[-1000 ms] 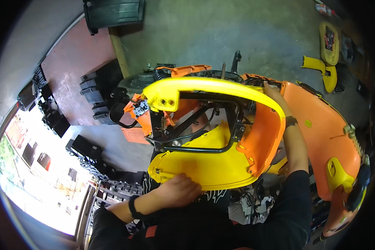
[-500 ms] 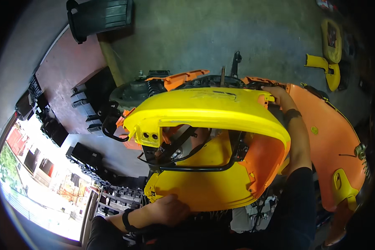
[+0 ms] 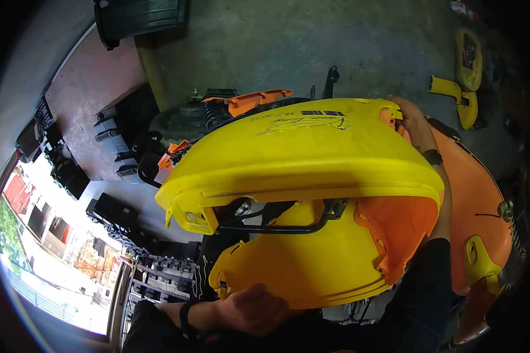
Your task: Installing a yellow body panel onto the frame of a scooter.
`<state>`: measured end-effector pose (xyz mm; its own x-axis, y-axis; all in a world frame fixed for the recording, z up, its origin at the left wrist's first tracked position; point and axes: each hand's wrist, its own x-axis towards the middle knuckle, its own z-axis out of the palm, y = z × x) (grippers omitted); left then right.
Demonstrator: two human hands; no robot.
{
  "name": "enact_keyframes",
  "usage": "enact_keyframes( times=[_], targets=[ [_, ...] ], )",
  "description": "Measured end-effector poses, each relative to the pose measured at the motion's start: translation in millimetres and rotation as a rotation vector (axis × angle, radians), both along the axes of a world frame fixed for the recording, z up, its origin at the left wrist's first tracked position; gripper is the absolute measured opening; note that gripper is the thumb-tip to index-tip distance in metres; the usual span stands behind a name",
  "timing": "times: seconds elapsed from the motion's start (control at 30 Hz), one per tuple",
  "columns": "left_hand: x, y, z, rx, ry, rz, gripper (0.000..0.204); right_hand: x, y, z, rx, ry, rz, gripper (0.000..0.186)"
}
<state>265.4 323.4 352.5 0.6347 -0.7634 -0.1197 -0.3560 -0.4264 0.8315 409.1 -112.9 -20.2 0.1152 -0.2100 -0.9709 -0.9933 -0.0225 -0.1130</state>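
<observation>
"While the right hand point(image 3: 415, 122) is lying at the far right corner of the cowl point(image 3: 300, 162), where is the left hand point(image 3: 253, 309) resting?"

"It is resting at the cowl's near edge, left of the middle. Its fingers are curling in toward the palm, almost closed; whether they are pinching the edge, I cannot tell."

"And the right one's fingers?"

"They are disappearing behind the corner, so I cannot tell how far they are opening or whether they are gripping."

"How is the cowl sitting?"

"It is sitting across the middle of the scene, its yellow sides running far and near, its orange inside showing at the right. A black bar point(image 3: 271, 229) is crossing the opening between the sides."

"Is any writing showing?"

"Yes, black script point(image 3: 337, 123) is running along the cowl's far side. Dark blocks point(image 3: 323, 112) are standing beyond it, and fainter small characters are trailing off to the left."

"What is lying around it?"

"An orange panel point(image 3: 471, 188) is stretching along the right, an orange strip point(image 3: 258, 102) is showing just beyond the cowl, and a dark bin point(image 3: 144, 25) is standing far left."
</observation>
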Motion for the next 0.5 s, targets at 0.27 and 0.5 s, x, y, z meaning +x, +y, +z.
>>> enact_keyframes(
  times=[0.27,0.5],
  targets=[
    [-19,-6,7,0.085,0.356,-0.054,0.013,49,25,-10,-0.024,-0.11,-0.002,0.021],
    [-15,-5,-41,0.298,0.425,-0.009,0.03,80,54,-25,0.019,-0.244,0.086,0.03]
  ],
)
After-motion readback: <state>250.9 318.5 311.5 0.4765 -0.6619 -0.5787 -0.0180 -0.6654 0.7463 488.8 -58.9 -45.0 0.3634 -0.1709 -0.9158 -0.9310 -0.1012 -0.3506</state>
